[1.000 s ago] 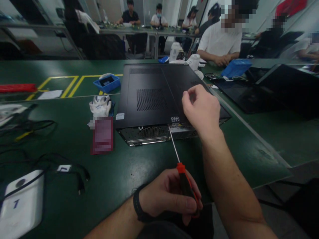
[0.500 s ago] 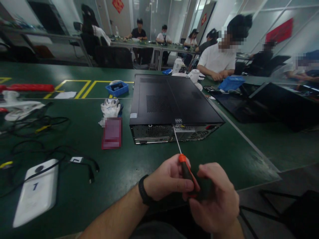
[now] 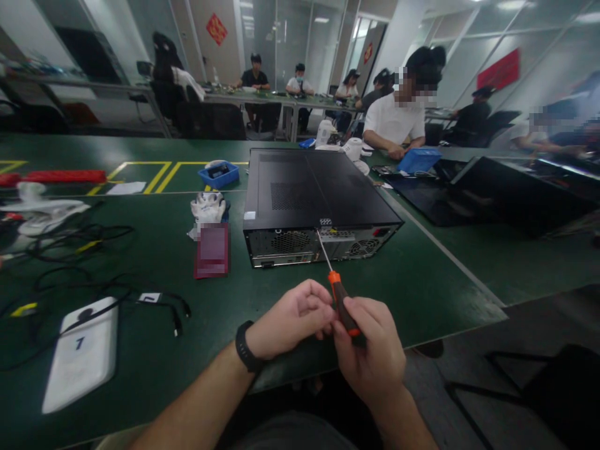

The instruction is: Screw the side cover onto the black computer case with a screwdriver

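Note:
A screwdriver [image 3: 344,306] with a dark and orange handle slants up and away from me. Its thin shaft meets the rear edge of a black computer case [image 3: 323,187], which lies on its side on the green table. My right hand [image 3: 375,350] grips the handle between thumb and fingers. Close against the handle's left side, my left hand [image 3: 295,319] has its fingers curled and thumb pressed in; anything inside them is hidden. A black band [image 3: 247,347] circles my left wrist. The case's back panel, with vents and a fan grille [image 3: 364,247], faces me.
Left of the case are gloves [image 3: 209,206], a dark red flat item [image 3: 212,250] and a blue tray [image 3: 218,175]. Black cables [image 3: 159,299] and a white device [image 3: 84,353] lie farther left. Another person [image 3: 398,119] works at the far right, near a dark panel [image 3: 435,197].
My left hand has let go of the screwdriver handle and sits beside it. My right hand has closed round the handle. The view has shifted slightly.

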{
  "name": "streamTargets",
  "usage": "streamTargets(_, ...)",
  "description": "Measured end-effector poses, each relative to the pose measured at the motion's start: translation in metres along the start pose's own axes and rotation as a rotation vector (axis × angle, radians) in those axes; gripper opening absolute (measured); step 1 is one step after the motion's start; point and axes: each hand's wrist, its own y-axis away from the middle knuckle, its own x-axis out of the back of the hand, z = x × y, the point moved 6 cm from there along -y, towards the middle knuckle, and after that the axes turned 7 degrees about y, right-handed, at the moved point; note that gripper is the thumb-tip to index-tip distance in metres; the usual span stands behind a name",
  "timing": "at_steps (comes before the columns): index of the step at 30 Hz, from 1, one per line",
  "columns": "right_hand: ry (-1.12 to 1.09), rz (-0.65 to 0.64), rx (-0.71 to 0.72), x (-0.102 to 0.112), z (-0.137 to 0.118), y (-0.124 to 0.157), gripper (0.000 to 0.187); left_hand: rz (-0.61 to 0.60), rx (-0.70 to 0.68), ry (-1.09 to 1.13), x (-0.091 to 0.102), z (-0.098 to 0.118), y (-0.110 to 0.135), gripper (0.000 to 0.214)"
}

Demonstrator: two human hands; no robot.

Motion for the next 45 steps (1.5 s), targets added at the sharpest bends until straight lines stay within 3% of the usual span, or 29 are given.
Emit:
streamTargets(4,0.014,0.043,-0.046,0.000,0.002,0.001,0.049,0.218,0.066,-0.617,0.040,0.024,0.031,0.043)
streamTargets(7,-0.010,0.036,-0.055,-0.003,0.002,0.003,0.050,0.453,-0.041,-1.181,0.075,0.061,0.051,0.035)
streamTargets(10,-0.036,0.051,-0.055,-0.005,0.002,0.005,0.051,0.680,-0.046,-1.608,0.109,0.088,0.060,0.040)
streamTargets(13,-0.051,0.071,-0.060,-0.007,0.003,0.006,0.054,0.852,0.092,-1.829,0.137,0.098,0.060,0.059)
streamTargets(16,-0.053,0.088,-0.061,-0.005,0.005,0.006,0.055,0.912,0.123,-1.839,0.151,0.097,0.056,0.069)
streamTargets(21,-0.080,0.079,-0.069,-0.004,0.008,0.006,0.056,0.958,0.163,-1.809,0.157,0.088,0.053,0.073)
streamTargets(26,-0.094,0.094,-0.073,-0.007,0.011,0.010,0.053,0.950,0.216,-1.838,0.164,0.082,0.052,0.064)
streamTargets(31,-0.095,0.089,-0.085,-0.010,0.012,0.013,0.047,0.983,0.145,-1.867,0.167,0.079,0.054,0.064)
streamTargets(39,-0.108,0.088,-0.089,-0.009,0.010,0.015,0.050,1.019,-0.117,-1.803,0.159,0.081,0.057,0.065)
streamTargets(42,-0.039,0.098,-0.128,-0.009,0.009,0.016,0.047,1.054,-0.358,-1.743,0.144,0.088,0.062,0.066)
streamTargets(45,0.074,0.100,-0.226,-0.008,0.011,0.017,0.038,1.088,-0.657,-1.705,0.115,0.098,0.067,0.068)
